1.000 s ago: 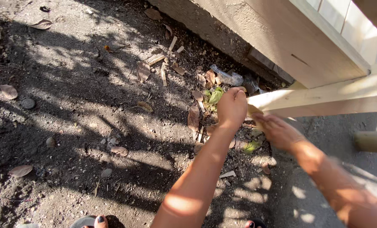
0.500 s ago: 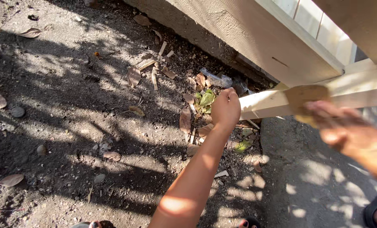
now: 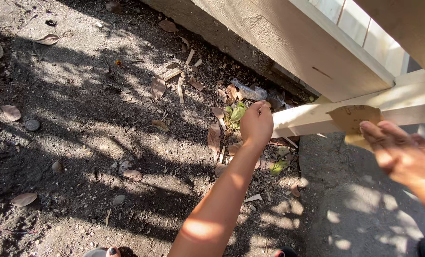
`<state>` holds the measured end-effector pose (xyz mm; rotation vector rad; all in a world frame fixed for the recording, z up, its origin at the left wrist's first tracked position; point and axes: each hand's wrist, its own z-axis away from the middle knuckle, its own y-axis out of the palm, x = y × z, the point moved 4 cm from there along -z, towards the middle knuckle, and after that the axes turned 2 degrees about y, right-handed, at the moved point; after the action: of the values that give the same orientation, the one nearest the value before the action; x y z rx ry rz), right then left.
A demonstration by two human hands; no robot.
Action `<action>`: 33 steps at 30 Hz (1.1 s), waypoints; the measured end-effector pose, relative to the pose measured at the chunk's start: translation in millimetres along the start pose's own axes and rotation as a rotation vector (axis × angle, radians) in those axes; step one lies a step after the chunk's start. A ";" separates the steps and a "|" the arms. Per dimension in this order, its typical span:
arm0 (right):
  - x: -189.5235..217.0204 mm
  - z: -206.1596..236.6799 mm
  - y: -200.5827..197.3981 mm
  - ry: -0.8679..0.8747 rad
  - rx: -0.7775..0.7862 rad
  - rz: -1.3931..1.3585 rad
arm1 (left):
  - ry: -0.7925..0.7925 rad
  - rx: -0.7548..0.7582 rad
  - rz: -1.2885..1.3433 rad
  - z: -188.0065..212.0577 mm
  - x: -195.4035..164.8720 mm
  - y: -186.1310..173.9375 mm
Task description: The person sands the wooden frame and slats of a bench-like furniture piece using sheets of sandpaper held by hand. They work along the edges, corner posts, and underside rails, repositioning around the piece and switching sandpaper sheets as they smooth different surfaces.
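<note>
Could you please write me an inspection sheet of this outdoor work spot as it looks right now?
Surface: bare soil in dappled shade.
Job's things: pale wooden beam; brown sandpaper sheet against it.
Clutter: dry leaves, wood chips, stones, crumpled plastic, small green plant.
Grippers: left hand grips the beam's end; right hand, blurred, holds the sandpaper sheet.
Cables: nothing seen.
Surroundings: wooden fence on a concrete footing.

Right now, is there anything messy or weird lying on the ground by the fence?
Yes. A crumpled clear plastic wrapper lies among dry leaves and wood splinters at the foot of the wooden fence, litter in the dirt. The left hand grips the pale board's end; the right hand holds brown sandpaper.
</note>
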<state>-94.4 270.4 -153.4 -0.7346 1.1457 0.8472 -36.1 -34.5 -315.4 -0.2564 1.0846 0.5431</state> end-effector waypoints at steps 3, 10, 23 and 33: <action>30.3 -32.2 -16.1 0.011 -0.144 -0.305 | 0.000 0.004 -0.017 0.0 7.4 6.3; 62.1 -91.1 -46.1 -0.296 0.066 -0.762 | 0.067 -0.016 0.033 14.5 -2.0 37.2; -42.1 -61.7 -79.4 0.247 -0.122 -0.900 | 0.014 -0.093 -0.015 -13.8 34.2 21.0; 165.5 -212.8 -48.9 -0.099 0.234 -0.988 | 0.036 -0.146 0.051 -22.9 11.1 -16.2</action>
<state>-120.3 97.3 -364.2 -0.9155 0.6368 -0.0835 -41.0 -55.3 -336.8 -0.3680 1.0905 0.6669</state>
